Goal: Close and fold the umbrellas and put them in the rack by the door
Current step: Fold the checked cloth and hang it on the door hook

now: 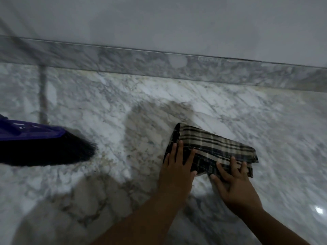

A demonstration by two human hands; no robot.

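You are looking down at a marble floor (106,106) that runs back to a marble skirting (141,58) under a pale wall (177,20). At the left edge lies a broom (44,145), its blue head and dark bristles pointing right, well apart from your work. Right of centre lies the folded plaid umbrella (212,147), flat on the floor, its long axis running from upper left to lower right. Your left hand (177,167) rests on its left end with fingers straight and spread, pressing the cloth down. Your right hand (235,181) sits on the near right edge, fingers loosely spread over the fabric; whether they pinch a fold underneath, you cannot tell from here. Both hands touch the umbrella, so neither needs to reach. No rack or door is in view, so the folding step seems not yet finished.
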